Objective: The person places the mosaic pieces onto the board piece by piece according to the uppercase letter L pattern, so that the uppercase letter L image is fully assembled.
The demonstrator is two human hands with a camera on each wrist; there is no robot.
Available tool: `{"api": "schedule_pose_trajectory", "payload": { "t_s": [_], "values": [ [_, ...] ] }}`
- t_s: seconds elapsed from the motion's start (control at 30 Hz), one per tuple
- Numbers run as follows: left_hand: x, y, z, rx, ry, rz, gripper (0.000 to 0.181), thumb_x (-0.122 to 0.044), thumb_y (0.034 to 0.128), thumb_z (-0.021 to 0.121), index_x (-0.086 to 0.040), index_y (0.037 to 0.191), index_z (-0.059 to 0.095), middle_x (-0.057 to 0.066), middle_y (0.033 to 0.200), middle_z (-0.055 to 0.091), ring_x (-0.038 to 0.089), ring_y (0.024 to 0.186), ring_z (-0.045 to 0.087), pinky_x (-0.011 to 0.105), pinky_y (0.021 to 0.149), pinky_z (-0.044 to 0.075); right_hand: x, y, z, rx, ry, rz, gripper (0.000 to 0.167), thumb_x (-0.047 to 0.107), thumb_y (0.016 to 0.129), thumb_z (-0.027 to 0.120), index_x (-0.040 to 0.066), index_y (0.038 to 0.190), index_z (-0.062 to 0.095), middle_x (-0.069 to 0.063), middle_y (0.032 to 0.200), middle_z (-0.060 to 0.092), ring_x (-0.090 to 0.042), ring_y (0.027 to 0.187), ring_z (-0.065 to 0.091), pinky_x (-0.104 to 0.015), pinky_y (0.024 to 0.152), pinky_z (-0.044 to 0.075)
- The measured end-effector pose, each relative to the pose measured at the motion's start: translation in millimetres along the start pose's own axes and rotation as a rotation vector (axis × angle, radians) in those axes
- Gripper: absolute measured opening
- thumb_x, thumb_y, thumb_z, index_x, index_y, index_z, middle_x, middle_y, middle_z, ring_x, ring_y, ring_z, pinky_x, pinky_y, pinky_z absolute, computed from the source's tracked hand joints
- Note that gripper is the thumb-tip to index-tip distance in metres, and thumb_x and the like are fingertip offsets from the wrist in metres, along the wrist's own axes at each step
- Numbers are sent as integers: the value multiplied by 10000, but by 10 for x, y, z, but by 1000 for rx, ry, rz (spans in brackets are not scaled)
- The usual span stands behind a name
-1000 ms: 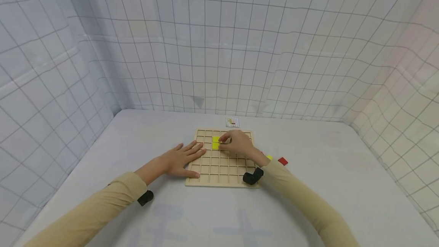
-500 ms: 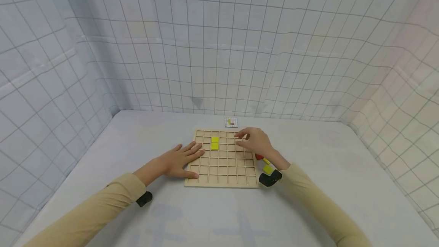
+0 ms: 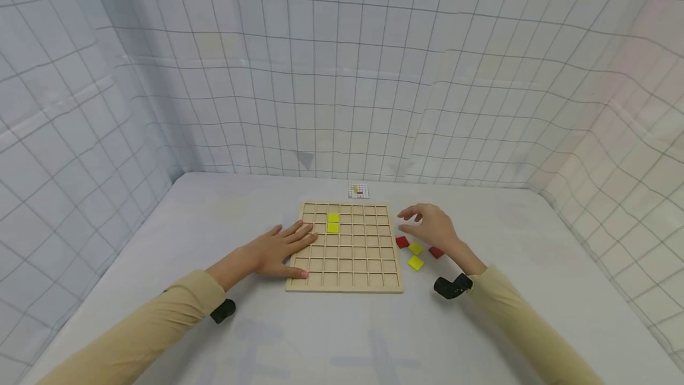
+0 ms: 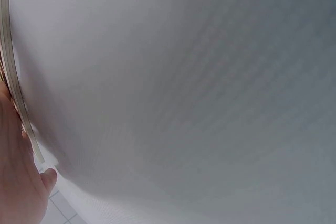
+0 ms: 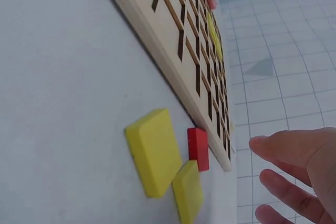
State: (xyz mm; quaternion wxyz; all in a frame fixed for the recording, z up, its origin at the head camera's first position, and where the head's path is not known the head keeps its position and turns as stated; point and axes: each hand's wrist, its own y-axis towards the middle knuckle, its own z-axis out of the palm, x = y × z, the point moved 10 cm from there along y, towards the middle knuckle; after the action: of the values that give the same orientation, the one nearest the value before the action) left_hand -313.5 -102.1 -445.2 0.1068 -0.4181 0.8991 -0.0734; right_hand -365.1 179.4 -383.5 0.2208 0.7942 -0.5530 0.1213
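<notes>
Wooden grid board: lies flat on the white bench. Two yellow tiles occupy adjoining compartments, one directly beyond the other, at 11 o'clock of the board's centre.

Left hand: laid across the board's edge at 9 o'clock, fingers extended and spread, grasping nothing.

Right hand: raised off the board at between 2 and 3 o'clock, fingers bent and released; thumb and fingertips stand apart with nothing visible between them.

Loose tiles, at 3 o'clock of the board: a red tile just beside its edge, two loose yellow tiles next to it, and a second red tile farther out, partly hidden by the right hand.

Printed grid card: on the bench near the board, at 12 o'clock.
</notes>
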Motion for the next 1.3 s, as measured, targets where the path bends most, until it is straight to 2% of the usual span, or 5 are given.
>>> {"api": "schedule_pose_trajectory", "payload": {
  "t_s": [0.17,0.43,0.67,0.87,1.3],
  "values": [
    [13,2,2,-2,-3,-2,910,-728,864,444,-220,1560,149,44,1636,70,303,1509,36,629,1151,126,-166,-126,5,18,3,45,251,290,826,737,140,1026,748,-30,933,731,-221,884,617,-281,657,475],
    [37,31,48,6,6,-9,920,-747,854,435,-239,1560,137,24,1638,54,279,1512,25,611,1162,118,-357,-305,105,83,6,97,260,320,810,754,143,1000,750,3,856,704,-145,770,572,-229,514,434],
    [71,28,62,24,17,-34,929,-764,845,426,-268,1560,98,-2,1638,26,254,1514,3,599,1170,107,-364,-379,123,88,-9,55,272,340,769,789,128,938,764,40,767,680,-89,687,562,-218,548,422],
    [45,22,50,14,13,-17,919,-743,854,444,-244,1560,131,19,1637,54,273,1512,21,606,1165,117,-352,-414,113,77,1,40,264,351,759,796,129,900,776,35,771,699,-68,653,551,-212,527,417],
    [13,10,-1,6,6,-8,913,-734,862,439,-222,1560,152,39,1636,74,298,1509,46,623,1154,124,-338,-415,83,84,-15,64,254,317,754,805,125,917,778,13,818,725,-78,661,554,-221,535,417]
  ]
}}
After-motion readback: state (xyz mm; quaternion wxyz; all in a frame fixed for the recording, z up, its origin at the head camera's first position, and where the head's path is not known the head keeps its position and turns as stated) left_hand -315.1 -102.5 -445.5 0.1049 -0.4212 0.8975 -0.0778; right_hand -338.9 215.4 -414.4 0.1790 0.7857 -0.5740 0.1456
